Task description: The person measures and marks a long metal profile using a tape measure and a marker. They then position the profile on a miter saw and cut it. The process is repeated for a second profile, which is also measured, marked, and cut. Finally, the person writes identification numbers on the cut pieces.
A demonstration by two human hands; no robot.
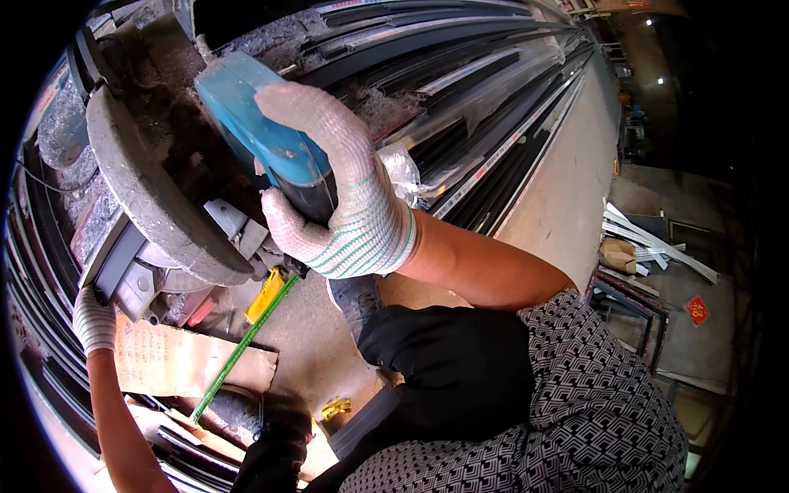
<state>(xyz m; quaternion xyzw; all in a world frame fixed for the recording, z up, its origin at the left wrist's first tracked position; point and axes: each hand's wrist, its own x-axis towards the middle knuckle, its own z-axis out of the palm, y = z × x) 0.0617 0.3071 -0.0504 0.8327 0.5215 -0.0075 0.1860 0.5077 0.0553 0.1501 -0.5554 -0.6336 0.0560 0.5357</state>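
The right hand [353, 201] grips the teal handle [238, 94]; the left hand [94, 322] meets the grey profile [120, 260], closure unclear — slack holding could let the profile twist.

A single wide fisheye view looks from the person's head, from the left of two side-by-side cameras, upright and facing steeply down over the person's own patterned clothing [592, 394] toward four o'clock. The right hand [349, 193] looms near the lens, just off centre toward eleven; the left hand [95, 320], between eight and nine, appears farther off. The floor [567, 152] recedes toward one o'clock.
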